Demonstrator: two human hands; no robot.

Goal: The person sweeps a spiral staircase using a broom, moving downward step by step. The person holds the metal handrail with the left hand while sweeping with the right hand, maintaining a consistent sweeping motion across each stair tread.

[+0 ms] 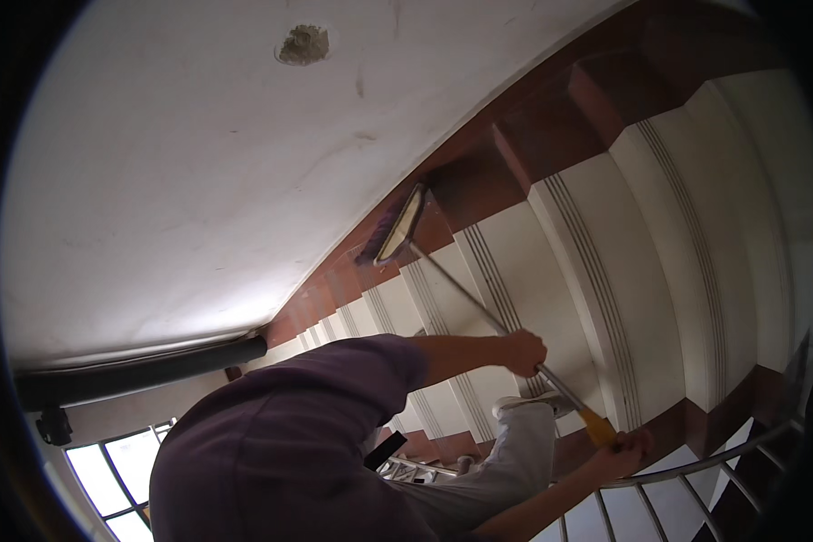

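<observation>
A broom with purple bristles (pixel 396 227) reaches across the stairs, its head over the dark red border beside the white wall. My left hand (pixel 525 352) is closed around the middle of its metal pole. Close to the railing, my right hand (pixel 620 454) grips the pole's end by the yellow handle piece (pixel 597 427). Pale stair treads (pixel 542 298) with dark grooved strips lie under the pole. Whether the bristles touch the floor or the wall's foot cannot be told.
A curved metal railing (pixel 708 462) runs along the stairs' lower right side. The white wall (pixel 196 156) rises on the opposite side. My foot in a light shoe (pixel 525 402) rests on a step. A dark pipe (pixel 142 372) and a barred window (pixel 125 474) are at left.
</observation>
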